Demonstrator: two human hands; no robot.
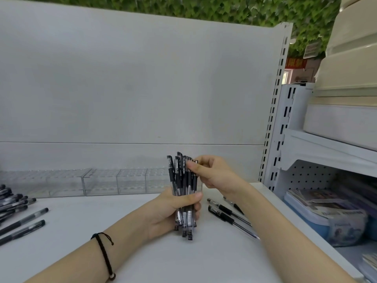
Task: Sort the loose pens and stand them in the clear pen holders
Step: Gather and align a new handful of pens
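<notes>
My left hand [173, 211] grips a bundle of several black-capped clear pens [183, 186], held upright above the white shelf [204, 262]. My right hand [212, 172] pinches the top of one pen at the bundle's right side. A row of clear pen holders [98, 181] stands along the back panel, behind the bundle. Three loose pens [228, 216] lie on the shelf to the right of my left hand. A pile of several black pens [14, 207] lies at the far left edge.
A white back panel [132, 88] rises behind the holders. To the right stands a slotted shelf upright [275, 119], then another shelf unit with beige bins [346, 68] and stationery packs [326, 209].
</notes>
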